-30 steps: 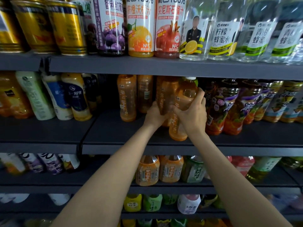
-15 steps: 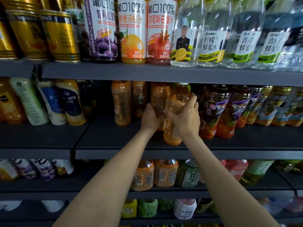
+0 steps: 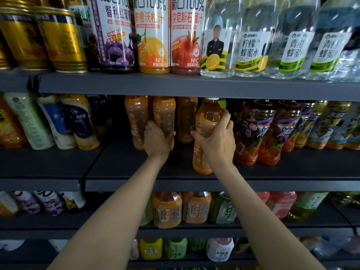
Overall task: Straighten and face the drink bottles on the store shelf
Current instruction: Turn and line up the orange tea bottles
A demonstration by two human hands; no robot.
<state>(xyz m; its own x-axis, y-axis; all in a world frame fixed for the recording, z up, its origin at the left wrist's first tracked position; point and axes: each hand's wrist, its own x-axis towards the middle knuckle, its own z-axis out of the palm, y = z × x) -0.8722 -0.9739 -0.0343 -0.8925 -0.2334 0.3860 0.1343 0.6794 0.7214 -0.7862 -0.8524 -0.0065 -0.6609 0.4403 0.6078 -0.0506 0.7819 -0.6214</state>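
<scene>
Orange plastic tea bottle with white cap (image 3: 207, 133) gripped mid-body by right hand (image 3: 216, 141), upright, slightly tilted, at dark metal shelf (image 3: 272, 172) front; left hand (image 3: 157, 141) wraps a rearward orange bottle (image 3: 164, 117), label facing probably sideways, needs pulling forward

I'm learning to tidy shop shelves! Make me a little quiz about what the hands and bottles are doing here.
1. True or false: the right hand holds the orange plastic tea bottle with the white cap.
2. Which hand grips a bottle further back on the dark grey metal shelf?
3. What sits directly right of the white-capped bottle: A) gold cans B) purple-labelled bottles?

Key: 1 true; 2 the left hand; 3 B.
</scene>
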